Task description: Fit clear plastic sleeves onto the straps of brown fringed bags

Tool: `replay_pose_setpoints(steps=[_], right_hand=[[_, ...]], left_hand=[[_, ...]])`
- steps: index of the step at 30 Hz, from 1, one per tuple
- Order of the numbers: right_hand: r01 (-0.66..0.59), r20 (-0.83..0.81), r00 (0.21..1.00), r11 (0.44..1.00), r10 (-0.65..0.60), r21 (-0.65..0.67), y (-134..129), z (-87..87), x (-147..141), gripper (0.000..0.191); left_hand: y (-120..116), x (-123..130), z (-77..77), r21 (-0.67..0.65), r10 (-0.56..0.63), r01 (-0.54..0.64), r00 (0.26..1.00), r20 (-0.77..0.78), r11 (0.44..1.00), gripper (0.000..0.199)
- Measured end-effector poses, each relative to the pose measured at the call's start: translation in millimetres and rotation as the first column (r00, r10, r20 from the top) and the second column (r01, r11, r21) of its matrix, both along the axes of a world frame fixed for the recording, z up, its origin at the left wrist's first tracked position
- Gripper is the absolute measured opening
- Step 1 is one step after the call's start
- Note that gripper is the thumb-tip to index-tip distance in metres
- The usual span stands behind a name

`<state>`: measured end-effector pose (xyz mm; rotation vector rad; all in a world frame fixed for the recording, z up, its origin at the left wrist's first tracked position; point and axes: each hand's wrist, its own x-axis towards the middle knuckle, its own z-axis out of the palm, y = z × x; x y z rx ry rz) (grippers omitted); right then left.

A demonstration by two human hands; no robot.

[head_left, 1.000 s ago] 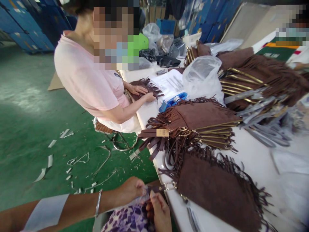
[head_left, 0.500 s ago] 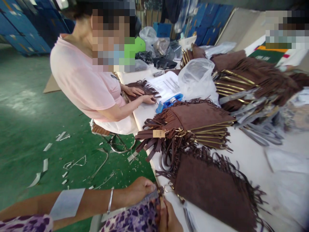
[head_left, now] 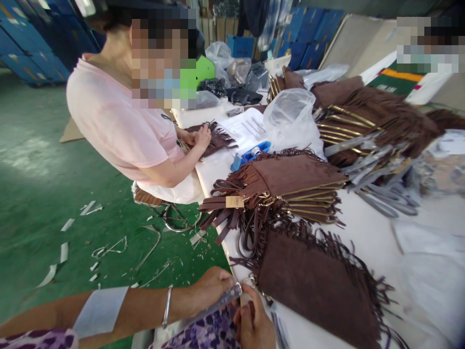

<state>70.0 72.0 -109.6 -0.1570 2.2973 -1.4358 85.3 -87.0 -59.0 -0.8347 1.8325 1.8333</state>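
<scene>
A dark brown fringed suede bag lies flat at the table's near edge, its metal clasp at the left corner. My left hand is closed round the end of a grey, plastic-wrapped strap, just off the table edge. Close against it, my right hand is curled, with thumb and forefinger at the clasp where strap and bag meet. What its lower fingers touch is hidden. Another plastic-wrapped strap hangs beside my right hand.
Stacked fringed bags with a paper tag lie beyond. Farther off are a blue tape dispenser, a clear plastic bag and a larger bag pile. A co-worker in pink sits at the left edge, handling a fringed bag.
My right forefinger has lifted and reached forward to the clasp, and the strap end has turned in my left hand. The co-worker's hands have come together over their bag.
</scene>
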Motion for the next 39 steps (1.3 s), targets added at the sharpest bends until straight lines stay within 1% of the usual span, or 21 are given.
replay_pose_setpoints(steps=[3,6,8,10,13,15,17,19,20,23,25,27,29,31,33,36,39], right_hand=[[-0.012,0.087,0.996,0.998,0.018,-0.064,0.1,5.5,-2.9,0.047],[-0.025,0.153,0.987,0.993,0.043,-0.117,0.3,9.7,-5.4,0.046],[-0.025,0.146,0.988,0.991,0.045,-0.135,1.3,10.9,-5.8,0.044],[-0.023,0.104,0.994,0.990,0.037,-0.136,2.8,10.5,-5.4,0.042],[-0.021,0.047,0.999,0.994,0.026,-0.105,5.5,7.3,-5.1,0.041],[-0.018,0.003,1.000,0.998,0.019,-0.056,7.1,4.1,-5.9,0.041],[-0.010,-0.047,0.999,1.000,0.011,0.016,7.7,1.3,-7.4,0.041],[-0.007,-0.107,0.994,0.995,0.017,0.099,7.0,-0.5,-8.6,0.040],[-0.009,-0.140,0.990,0.990,0.029,0.144,6.1,-1.0,-8.9,0.039],[-0.002,-0.237,0.968,0.947,0.083,0.321,2.9,-1.6,-8.3,0.038],[0.009,-0.303,0.944,0.903,0.134,0.430,1.3,-2.3,-7.7,0.038],[0.017,-0.383,0.902,0.870,0.199,0.494,0.8,-3.1,-8.2,0.036],[0.025,-0.456,0.853,0.854,0.253,0.520,1.0,-3.1,-10.1,0.033],[0.045,-0.512,0.807,0.835,0.293,0.548,0.9,-1.1,-12.9,0.032],[0.084,-0.550,0.766,0.798,0.331,0.597,0.2,3.1,-15.9,0.031],[0.147,-0.573,0.730,0.733,0.372,0.664,-1.2,10.6,-20.2,0.027],[0.171,-0.578,0.719,0.707,0.386,0.686,-0.4,13.5,-24.4,0.024]], left_hand=[[2.6,-1.4,3.1,-0.005,0.009,-0.009,1.000,0.009,1.000,0.058],[5.3,-3.5,7.5,-0.006,0.013,-0.013,1.000,0.006,1.000,0.054],[7.7,-4.6,9.4,-0.002,0.020,-0.020,1.000,0.012,1.000,0.052],[10.9,-5.9,9.5,-0.007,0.020,-0.020,1.000,0.008,1.000,0.048],[16.2,-9.9,7.2,-0.024,0.002,-0.002,1.000,-0.028,1.000,0.036],[19.4,-14.6,5.8,-0.018,-0.021,0.020,0.999,-0.035,1.000,0.032],[21.7,-19.9,5.5,-0.015,-0.036,0.035,0.999,-0.022,0.999,0.032],[23.0,-24.0,5.7,-0.043,-0.036,0.035,0.999,-0.012,0.998,0.032],[23.1,-25.1,5.5,-0.078,-0.040,0.039,0.999,-0.014,0.996,0.032],[21.4,-23.1,1.8,-0.220,-0.079,0.068,0.996,-0.043,0.973,0.031],[18.9,-17.6,-2.9,-0.243,-0.076,0.057,0.995,-0.070,0.968,0.030],[15.9,-10.2,-7.3,-0.173,-0.033,0.022,0.998,-0.060,0.985,0.033],[13.2,-2.8,-9.7,-0.077,-0.001,0.002,1.000,0.009,0.997,0.041],[11.1,2.7,-10.1,-0.011,0.013,-0.012,0.996,0.093,1.000,0.049],[9.4,5.8,-9.6,0.028,0.014,-0.018,0.990,0.139,0.999,0.052],[5.9,7.0,-8.3,0.073,-0.015,0.003,0.988,0.153,0.997,0.052],[0.2,7.7,-6.9,0.133,-0.040,0.013,0.979,0.199,0.991,0.051]])
